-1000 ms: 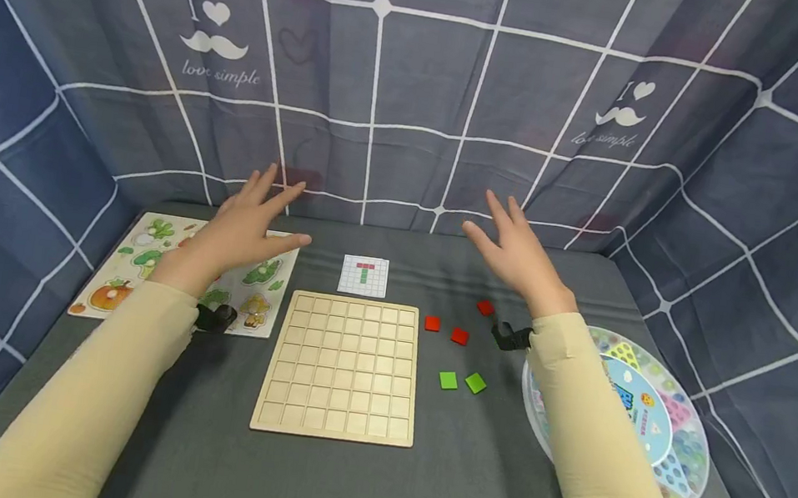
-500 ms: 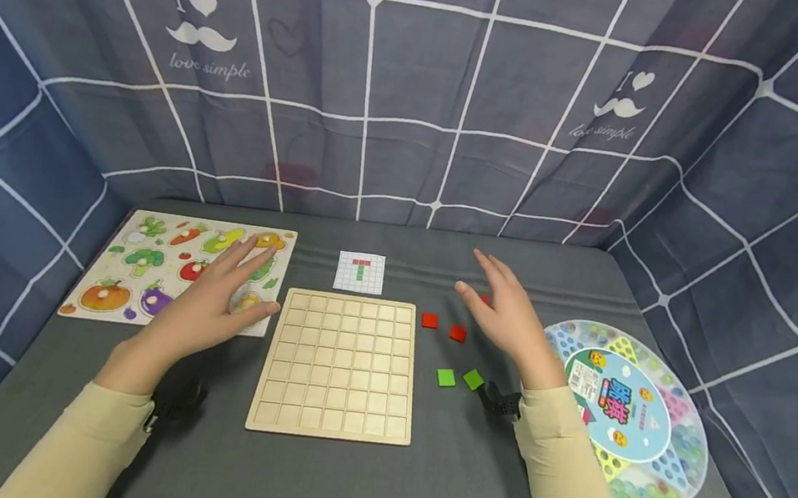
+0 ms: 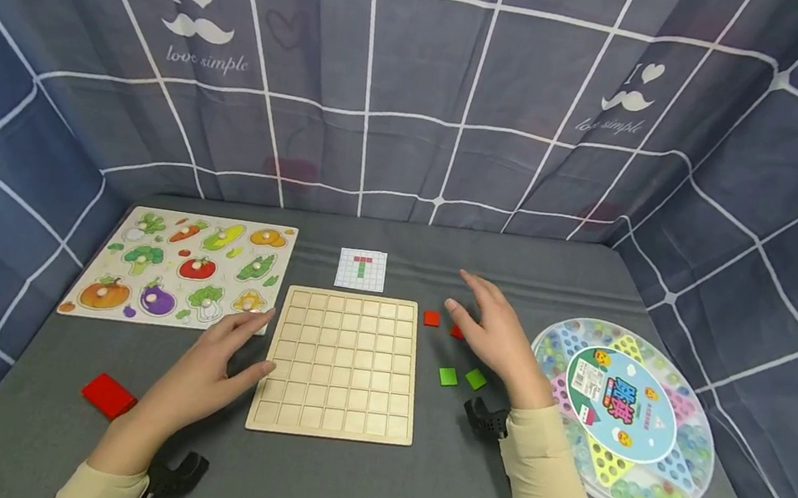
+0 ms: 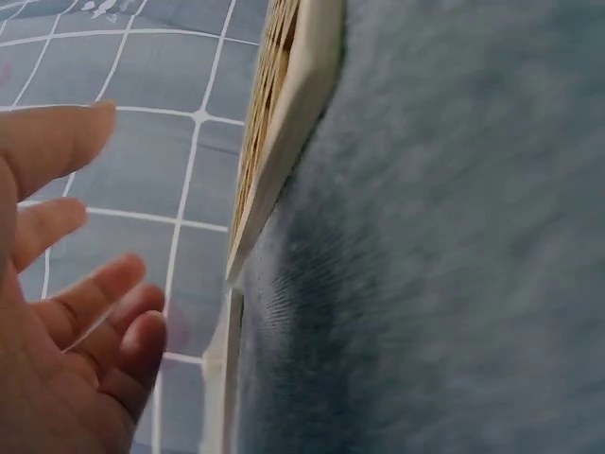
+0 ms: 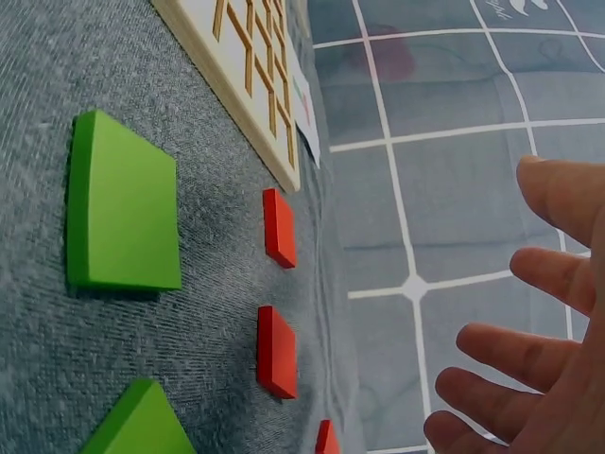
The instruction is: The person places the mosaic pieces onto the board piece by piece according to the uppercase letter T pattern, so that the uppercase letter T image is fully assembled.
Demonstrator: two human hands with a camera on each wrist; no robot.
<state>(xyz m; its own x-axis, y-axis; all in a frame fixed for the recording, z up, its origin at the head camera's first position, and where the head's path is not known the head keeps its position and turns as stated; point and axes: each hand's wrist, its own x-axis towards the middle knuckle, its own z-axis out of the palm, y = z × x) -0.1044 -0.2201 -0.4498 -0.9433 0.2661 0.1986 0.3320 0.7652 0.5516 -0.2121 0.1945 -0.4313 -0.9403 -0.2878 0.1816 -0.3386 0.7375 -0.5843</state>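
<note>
My left hand (image 3: 204,375) hovers by the left edge of a wooden grid board (image 3: 340,367), its fingers spread and holding nothing. Over to the right, my right hand (image 3: 497,333) is held above the table with loosely extended fingers, also with nothing in it. Below and beside it lie red square tiles (image 3: 431,318) and two green square tiles (image 3: 448,377). The right wrist view shows a third red tile (image 5: 326,439), which the hand hides in the head view. Behind the board lies a small pattern card (image 3: 362,269) with a red and green T on a grid.
A vegetable puzzle board (image 3: 177,270) lies at the back left. Near my left forearm is a red block (image 3: 109,396). On the right sits a round Chinese checkers box (image 3: 619,417) with marbles. Checked curtains (image 3: 422,75) enclose the table on the back and sides.
Both hands have drawn back toward me and lowered, the left one farther. The vegetable puzzle and the red block at left have come into full sight.
</note>
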